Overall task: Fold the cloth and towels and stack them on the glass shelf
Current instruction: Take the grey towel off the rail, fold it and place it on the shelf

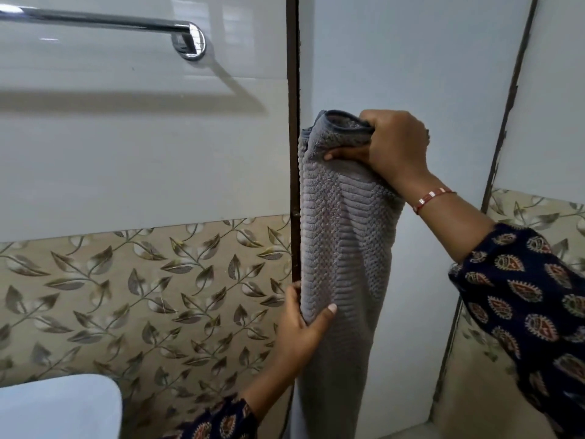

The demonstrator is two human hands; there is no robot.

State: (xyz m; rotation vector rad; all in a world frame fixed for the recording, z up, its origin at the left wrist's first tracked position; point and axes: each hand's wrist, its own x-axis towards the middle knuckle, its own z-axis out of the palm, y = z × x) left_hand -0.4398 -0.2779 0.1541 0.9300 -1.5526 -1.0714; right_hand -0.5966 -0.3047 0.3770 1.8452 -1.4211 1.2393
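A grey towel hangs lengthwise in the middle of the view, folded into a long narrow band that runs from just right of centre down toward six o'clock and out of the bottom edge. Its pile is thick and soft, woven in bands of fine horizontal ribs and small raised bumps, with a darker flat hem curling over at the top. The right hand, at about one o'clock from centre, grips the upper end: fingers curled round the bunched hem, thumb pressed flat across the front of the fabric. A thin red-and-white thread bracelet circles that wrist, and a dark navy sleeve printed with rust-coloured leaf shapes fills the four o'clock side. The left hand, at about six o'clock, pinches the towel's left edge low down, thumb on the front and fingers behind the cloth. Behind, glossy pale wall tiles give way below to a beige tile band patterned with trailing leaves, split by a dark vertical joint. A polished chrome towel rail with a round mount sits at eleven o'clock. A smooth white rounded object, unidentifiable, lies at seven o'clock.
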